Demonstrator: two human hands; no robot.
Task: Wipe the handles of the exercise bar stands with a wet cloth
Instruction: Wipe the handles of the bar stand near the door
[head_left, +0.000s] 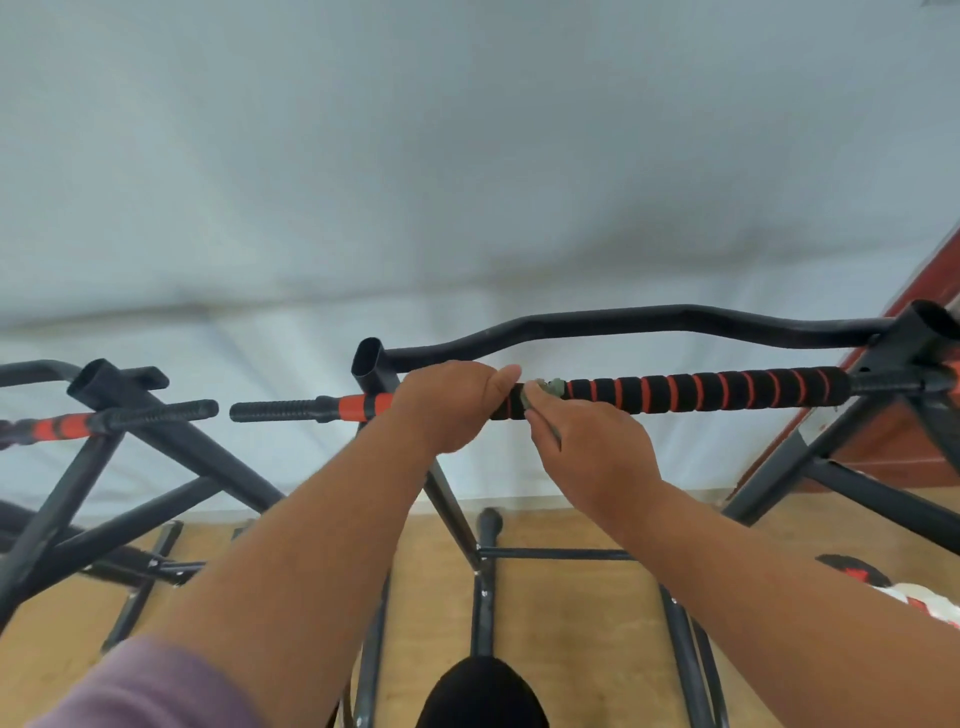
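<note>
A black foam handle with orange spiral stripes (717, 389) runs across the top of the nearer exercise bar stand (447, 499). My left hand (447, 405) grips this handle near its left end, fingers curled over the top. Just to its right, my right hand (587, 457) pinches a small grey-green cloth (545, 389) against the handle. Left of my left hand the bar shows an orange section and a black ribbed end grip (280, 410). A second stand (119, 410) at the far left has its own orange and black handle (57, 426).
A curved black upper bar (649, 319) runs behind the handle. A white sheet-like wall (467, 182) fills the background, with a red-brown panel (930, 291) at the right. Black stand legs and crossbars (556, 553) spread over the wooden floor (571, 613). A white, red and black object (893, 587) lies at the lower right.
</note>
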